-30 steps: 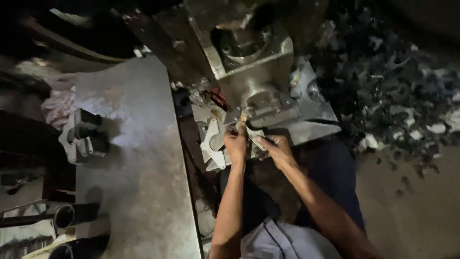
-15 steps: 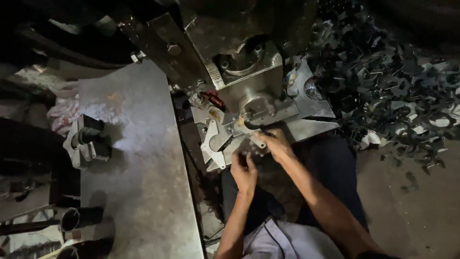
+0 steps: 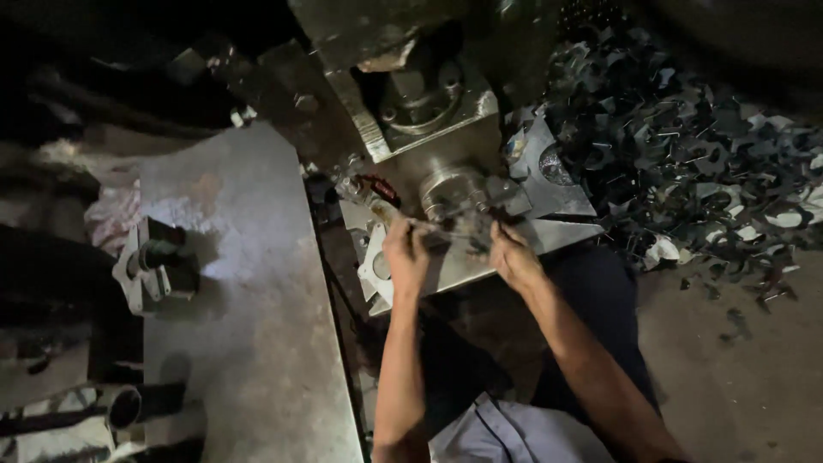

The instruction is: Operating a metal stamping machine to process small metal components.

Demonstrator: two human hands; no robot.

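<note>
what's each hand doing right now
Left hand: closed on a thin metal piece under the press.
Right hand: gripping the same piece's other end.

A grey metal bench bears a small machined block.

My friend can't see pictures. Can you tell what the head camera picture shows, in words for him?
Two bare hands, the left hand and the right hand, reach under a metal press machine, touching a thin metal piece on its plate. Dark metal scraps are piled to the right; a grey slab lies left.
</note>
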